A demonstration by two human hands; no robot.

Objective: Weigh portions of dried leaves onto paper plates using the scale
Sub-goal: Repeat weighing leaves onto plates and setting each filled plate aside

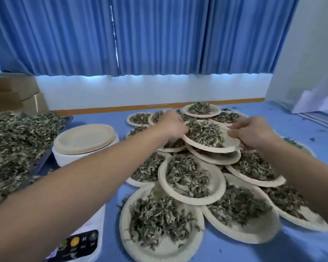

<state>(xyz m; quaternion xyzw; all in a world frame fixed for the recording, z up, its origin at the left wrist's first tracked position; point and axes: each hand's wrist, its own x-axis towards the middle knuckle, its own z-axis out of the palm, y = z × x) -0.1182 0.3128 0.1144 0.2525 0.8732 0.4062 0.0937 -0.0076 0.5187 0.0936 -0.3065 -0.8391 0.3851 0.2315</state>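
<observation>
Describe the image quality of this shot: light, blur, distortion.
Head view: daylight blows out in a strip under the blue curtains; the wide-angle lens bows the curtain hem and stretches the forearms; the nearest plates and the scale smear toward the bottom edge; the left hand, right hand and the held plate are slightly soft.

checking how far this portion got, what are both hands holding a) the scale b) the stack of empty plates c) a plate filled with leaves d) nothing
c: the left hand and right hand grip opposite rims of the leaf-filled plate, while the stack of empty plates sits untouched at left.
</observation>
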